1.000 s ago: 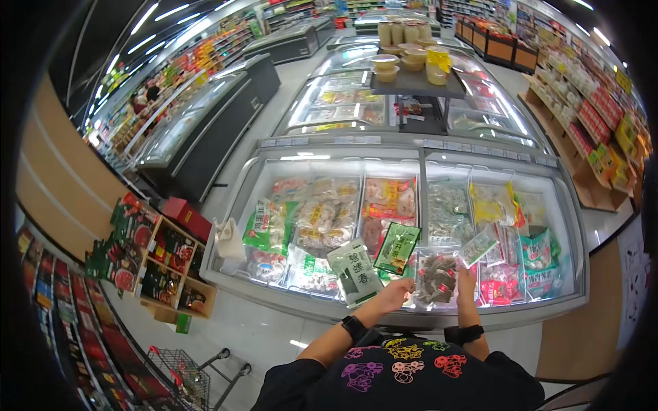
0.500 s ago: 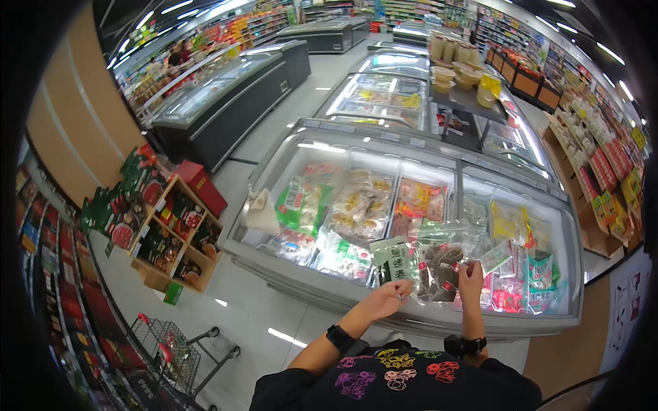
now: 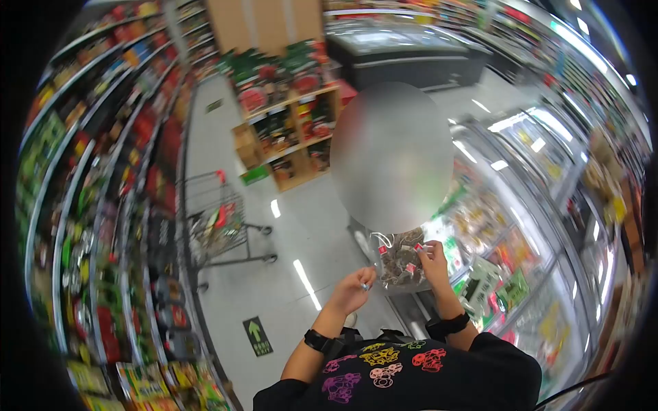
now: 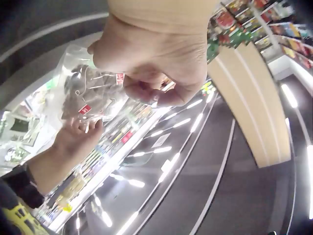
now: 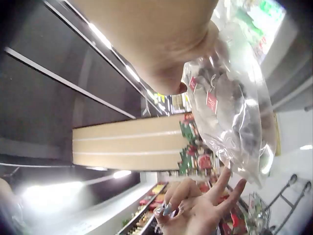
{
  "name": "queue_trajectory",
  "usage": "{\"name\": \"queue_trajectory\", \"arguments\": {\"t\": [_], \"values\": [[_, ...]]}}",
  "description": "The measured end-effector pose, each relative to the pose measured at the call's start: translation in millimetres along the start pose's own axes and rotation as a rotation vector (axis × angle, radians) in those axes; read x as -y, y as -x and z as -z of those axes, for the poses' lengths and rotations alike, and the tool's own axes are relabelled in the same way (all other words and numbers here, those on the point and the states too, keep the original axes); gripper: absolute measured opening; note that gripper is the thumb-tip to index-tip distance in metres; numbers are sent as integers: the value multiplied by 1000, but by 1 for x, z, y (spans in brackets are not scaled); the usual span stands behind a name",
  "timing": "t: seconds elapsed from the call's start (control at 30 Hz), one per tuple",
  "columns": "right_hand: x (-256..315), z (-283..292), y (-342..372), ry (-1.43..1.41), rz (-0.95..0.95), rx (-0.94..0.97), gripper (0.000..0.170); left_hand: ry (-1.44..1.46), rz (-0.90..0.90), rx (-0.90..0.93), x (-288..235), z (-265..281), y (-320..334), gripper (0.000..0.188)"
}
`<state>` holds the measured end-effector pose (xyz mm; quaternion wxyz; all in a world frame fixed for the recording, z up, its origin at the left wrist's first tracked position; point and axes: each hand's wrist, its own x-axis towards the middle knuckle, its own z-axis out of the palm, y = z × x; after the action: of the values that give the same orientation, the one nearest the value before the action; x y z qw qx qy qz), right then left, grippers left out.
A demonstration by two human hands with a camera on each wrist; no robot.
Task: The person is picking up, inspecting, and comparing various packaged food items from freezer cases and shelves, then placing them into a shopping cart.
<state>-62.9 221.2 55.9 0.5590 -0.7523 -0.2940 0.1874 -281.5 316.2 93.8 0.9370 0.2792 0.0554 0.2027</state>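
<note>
A clear bag of dark contents with small red tags [image 3: 401, 264] hangs in front of the body in the head view. My right hand [image 3: 436, 266] pinches its edge on the right side. The left hand [image 3: 353, 291], beside the bag on the left, has curled fingers with a visible gap to the bag. In the right wrist view, the left hand [image 5: 193, 208] brings thumb and index finger together while two other fingers point at the bag's bottom [image 5: 244, 171]; whether they touch it is unclear. The left wrist view shows the right fingers [image 4: 85, 126] at the bag.
A wire shopping cart [image 3: 218, 222] stands on the floor at left, near stocked shelves [image 3: 103, 205]. Behind it is a wooden display rack [image 3: 295, 147]. The glass-topped freezer [image 3: 510, 205] with packaged food lies at right. A grey blur covers the middle.
The view has swung left, from the freezer towards the aisle and cart. Both hands and the bag have shifted to the freezer's left edge, and the left hand has come away from the bag.
</note>
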Motion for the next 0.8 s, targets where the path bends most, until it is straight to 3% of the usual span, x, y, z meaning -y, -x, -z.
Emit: {"name": "queue_trajectory", "arguments": {"t": [0.1,0.23,0.3,0.33,0.43,0.6,0.8], "values": [[0,-71,0,50,-12,272,36,55,-174,-209,-12,29,57,19],[42,-153,18,95,-25,588,33,224,-376,-548,-21,51,120,18],[65,-192,32,118,105,678,35,256,-488,-600,-27,63,149,17],[72,-212,38,141,155,713,37,271,-548,-618,-31,72,161,16],[110,-265,61,166,283,782,38,267,-685,-452,-52,99,195,15],[153,-335,94,55,373,875,40,149,-824,-556,-114,96,247,16],[178,-386,119,-95,308,870,39,-46,-925,-522,-169,87,290,17]]}}
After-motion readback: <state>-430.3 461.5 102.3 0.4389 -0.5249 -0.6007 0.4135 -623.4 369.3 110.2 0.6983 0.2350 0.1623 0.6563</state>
